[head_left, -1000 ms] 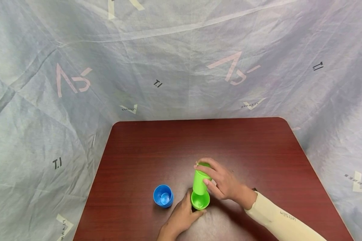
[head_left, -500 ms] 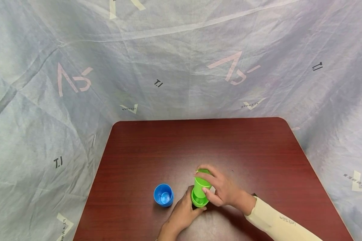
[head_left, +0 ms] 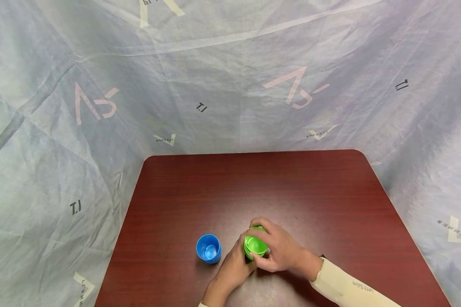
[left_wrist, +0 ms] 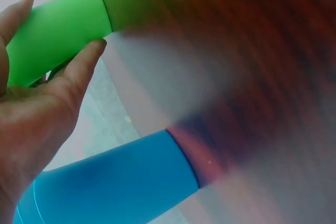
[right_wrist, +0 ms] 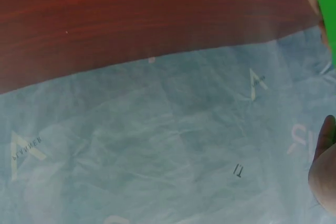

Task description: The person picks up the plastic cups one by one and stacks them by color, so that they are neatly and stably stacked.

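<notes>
A stack of nested green plastic cups (head_left: 255, 246) stands upright near the front middle of the table, mouths up. My left hand (head_left: 234, 266) holds the stack from its left side; in the left wrist view its thumb and fingers curl round the green wall (left_wrist: 63, 30). From the right, my right hand (head_left: 278, 247) grips the top green cup at its rim, fingers over the far side and thumb on the near side. That cup sits down inside the stack. The right wrist view catches only a strip of green cup (right_wrist: 326, 3) and part of the right hand (right_wrist: 325, 179).
A stack of nested blue cups (head_left: 208, 248) stands upright to the left of my left hand, also seen in the left wrist view (left_wrist: 115, 179). The reddish-brown table (head_left: 253, 183) ends at a grey printed cloth (head_left: 230, 85) behind and at the sides.
My right hand has lowered the held green cup from above into the green stack. The left hand stays round the stack, and the blue cups have not moved.
</notes>
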### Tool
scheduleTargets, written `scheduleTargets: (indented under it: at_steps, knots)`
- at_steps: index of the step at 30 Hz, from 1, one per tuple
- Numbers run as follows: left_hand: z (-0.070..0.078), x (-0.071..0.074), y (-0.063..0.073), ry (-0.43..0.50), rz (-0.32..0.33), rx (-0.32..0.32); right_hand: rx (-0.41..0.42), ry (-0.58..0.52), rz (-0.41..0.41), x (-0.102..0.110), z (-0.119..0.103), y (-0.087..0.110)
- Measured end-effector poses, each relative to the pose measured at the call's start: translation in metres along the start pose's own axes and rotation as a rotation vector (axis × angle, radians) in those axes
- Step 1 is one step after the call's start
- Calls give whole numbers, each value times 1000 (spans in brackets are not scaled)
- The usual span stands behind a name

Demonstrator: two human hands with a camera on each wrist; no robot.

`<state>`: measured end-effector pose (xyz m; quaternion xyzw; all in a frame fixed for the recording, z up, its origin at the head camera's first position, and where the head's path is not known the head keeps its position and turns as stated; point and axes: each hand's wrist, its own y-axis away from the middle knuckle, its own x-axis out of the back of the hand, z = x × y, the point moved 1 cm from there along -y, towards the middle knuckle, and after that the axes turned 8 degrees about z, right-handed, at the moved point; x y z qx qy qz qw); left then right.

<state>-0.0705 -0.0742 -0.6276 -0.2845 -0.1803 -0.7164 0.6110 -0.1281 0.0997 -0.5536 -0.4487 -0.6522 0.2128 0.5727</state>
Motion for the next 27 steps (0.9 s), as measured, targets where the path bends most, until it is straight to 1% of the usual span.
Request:
scheduleTargets:
  at_steps: [4,9,14,16,20,23,25,27]
  knots:
    - [-2,-1,-4,14,24,-2,-67,20,-37,-4,0,8]
    - [-4,-1,-5,24,41,4,-119,47,-62,-10,2,15]
    - [-4,-4,-3,38,48,45,-160,48,-81,-12,4,19]
    - [-3,-4,-1,29,50,61,-172,43,-89,-12,4,21]
    - [1,2,4,50,47,115,-175,52,-98,-12,4,23]
    - [5,7,5,78,55,138,-172,68,-102,-10,3,23]
    - [8,11,6,78,66,122,-174,74,-106,-8,2,22]
    - [11,14,6,59,81,86,-180,72,-111,-6,1,21]
